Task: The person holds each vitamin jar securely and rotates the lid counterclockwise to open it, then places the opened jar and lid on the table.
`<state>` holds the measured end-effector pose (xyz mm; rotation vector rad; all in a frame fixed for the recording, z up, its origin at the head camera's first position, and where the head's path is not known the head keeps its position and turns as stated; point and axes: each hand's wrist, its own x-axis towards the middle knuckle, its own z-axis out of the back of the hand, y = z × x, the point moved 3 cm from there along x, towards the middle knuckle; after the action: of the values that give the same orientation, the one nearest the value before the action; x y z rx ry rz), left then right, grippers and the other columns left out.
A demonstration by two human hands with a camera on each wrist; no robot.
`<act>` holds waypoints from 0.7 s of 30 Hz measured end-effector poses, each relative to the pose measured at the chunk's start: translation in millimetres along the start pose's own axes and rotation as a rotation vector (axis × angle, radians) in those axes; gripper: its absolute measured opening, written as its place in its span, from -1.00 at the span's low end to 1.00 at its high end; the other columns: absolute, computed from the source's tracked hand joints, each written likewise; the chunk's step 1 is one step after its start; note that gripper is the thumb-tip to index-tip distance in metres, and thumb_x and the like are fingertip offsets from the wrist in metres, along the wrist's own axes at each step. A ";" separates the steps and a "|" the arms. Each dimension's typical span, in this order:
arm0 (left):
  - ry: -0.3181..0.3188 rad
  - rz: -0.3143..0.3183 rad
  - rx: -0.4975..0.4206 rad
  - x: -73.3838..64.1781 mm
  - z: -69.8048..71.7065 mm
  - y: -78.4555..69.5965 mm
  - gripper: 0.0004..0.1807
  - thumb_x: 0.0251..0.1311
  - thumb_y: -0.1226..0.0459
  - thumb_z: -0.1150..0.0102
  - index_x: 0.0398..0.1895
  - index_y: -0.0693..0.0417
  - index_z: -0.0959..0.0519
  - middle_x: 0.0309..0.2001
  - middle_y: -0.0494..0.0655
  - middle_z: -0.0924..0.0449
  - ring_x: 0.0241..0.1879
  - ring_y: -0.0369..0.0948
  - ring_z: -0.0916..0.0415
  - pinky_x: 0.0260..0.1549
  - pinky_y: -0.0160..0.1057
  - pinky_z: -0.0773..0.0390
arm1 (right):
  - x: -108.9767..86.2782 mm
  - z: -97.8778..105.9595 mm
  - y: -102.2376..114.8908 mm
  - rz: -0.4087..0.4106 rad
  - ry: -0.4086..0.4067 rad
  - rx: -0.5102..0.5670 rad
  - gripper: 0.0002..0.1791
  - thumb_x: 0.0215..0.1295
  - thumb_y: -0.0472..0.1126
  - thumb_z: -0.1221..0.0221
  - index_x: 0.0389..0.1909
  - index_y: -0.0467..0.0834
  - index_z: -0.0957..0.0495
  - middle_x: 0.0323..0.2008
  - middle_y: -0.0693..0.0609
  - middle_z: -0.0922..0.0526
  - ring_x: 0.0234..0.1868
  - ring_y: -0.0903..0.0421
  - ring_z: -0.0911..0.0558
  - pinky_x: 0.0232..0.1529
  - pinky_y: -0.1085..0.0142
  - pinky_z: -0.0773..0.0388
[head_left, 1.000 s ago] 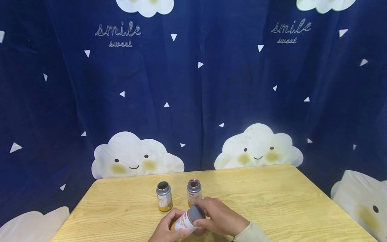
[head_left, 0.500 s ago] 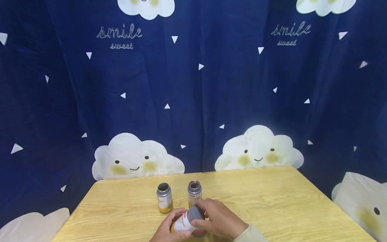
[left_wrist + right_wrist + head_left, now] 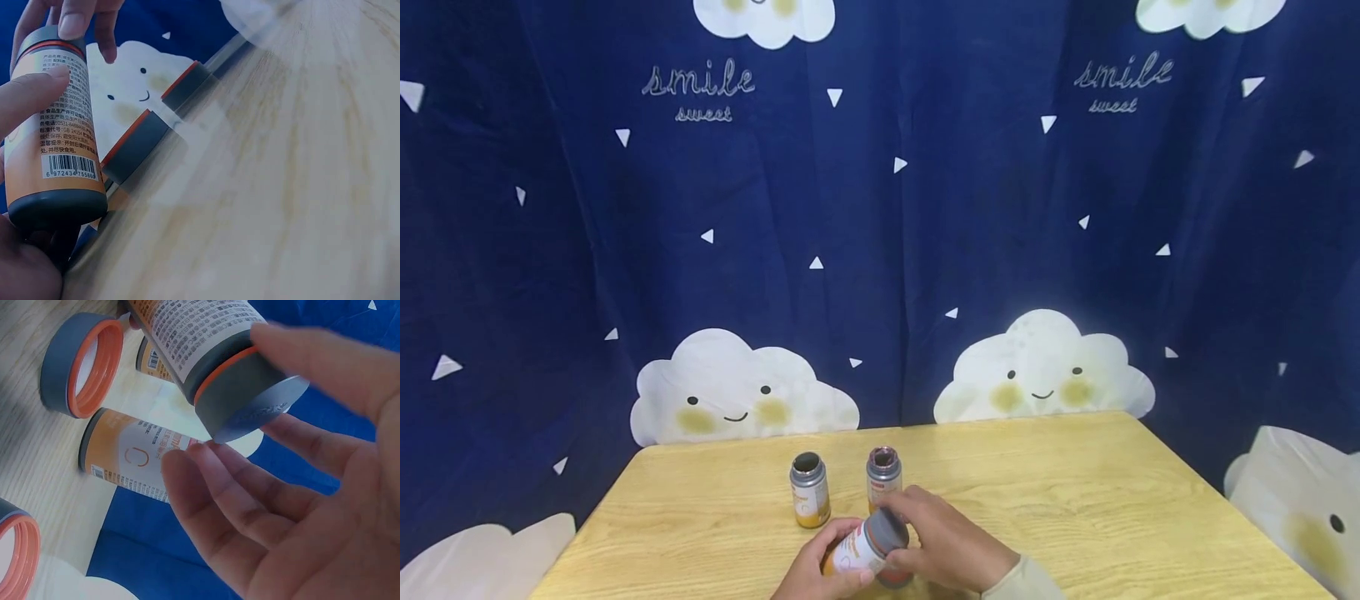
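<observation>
- Gripping bottle [image 3: 853,553] in left hand [image 3: 812,569], tilted above table [image 3: 1075,492]; pinching its lid [image 3: 887,528] with right hand [image 3: 946,540].
- Could spill by loosening lid at such tilt; could bump open bottles [image 3: 810,493] behind by wide turning.
- Can read "GB 24154" on label [image 3: 69,119], "smile sweet" on curtain [image 3: 880,208].
- Cannot read red logo [image 3: 877,486], perhaps too small.

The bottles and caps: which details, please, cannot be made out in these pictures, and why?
Held bottle, head view: inside, hidden by its cap.
Left open bottle, head view: contents, the opening is too dark.
Right open bottle, head view: base, hidden by the right grip.
Lower loose cap, right wrist view: partly cut off by the left edge.
Held bottle, right wrist view: fine print, too small and blurred.
</observation>
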<state>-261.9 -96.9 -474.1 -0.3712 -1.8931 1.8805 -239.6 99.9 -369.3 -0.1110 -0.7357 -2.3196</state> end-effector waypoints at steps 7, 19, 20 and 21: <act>0.023 -0.020 -0.014 1.2 0.3 -0.8 -0.38 0.23 0.26 -0.23 0.31 0.28 -0.28 0.03 0.08 -0.48 -0.05 -0.07 -0.49 -0.11 -0.24 -0.56 | 0.1 4.7 -1.4 -0.090 -0.051 0.041 -0.39 0.16 0.26 -0.24 0.16 0.03 -0.49 -0.21 0.19 -0.55 -0.22 0.28 -0.51 -0.23 0.32 -0.50; 0.022 0.004 -0.027 -0.3 -1.2 0.8 -0.41 0.23 0.26 -0.23 0.31 0.20 -0.32 0.05 0.08 -0.49 -0.03 -0.06 -0.48 -0.09 -0.20 -0.54 | 2.7 -1.1 -4.6 -0.149 -0.085 0.081 -0.64 0.28 0.17 -0.16 -0.27 -0.06 -0.62 -0.65 0.24 -0.43 -0.65 0.33 -0.34 -0.65 0.42 -0.31; 0.023 0.001 -0.031 -0.3 -1.4 0.4 -0.41 0.23 0.26 -0.23 0.31 0.21 -0.32 0.04 0.08 -0.49 -0.03 -0.06 -0.48 -0.09 -0.21 -0.54 | 3.0 -1.2 -4.5 -0.147 -0.088 0.080 -0.65 0.27 0.16 -0.17 -0.27 -0.05 -0.62 -0.65 0.23 -0.41 -0.65 0.33 -0.34 -0.66 0.42 -0.31; 0.021 -0.002 -0.031 -0.2 -1.4 0.0 -0.41 0.23 0.26 -0.23 0.31 0.22 -0.32 0.04 0.08 -0.50 -0.04 -0.07 -0.49 -0.10 -0.22 -0.55 | 3.3 -1.2 -4.1 -0.141 -0.094 0.077 -0.66 0.27 0.15 -0.17 -0.27 -0.05 -0.62 -0.64 0.24 -0.41 -0.63 0.32 -0.35 -0.64 0.42 -0.32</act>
<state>-261.1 -95.8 -474.1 -0.3975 -1.9102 1.8403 -244.7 99.8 -371.3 -0.1379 -0.9046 -2.4293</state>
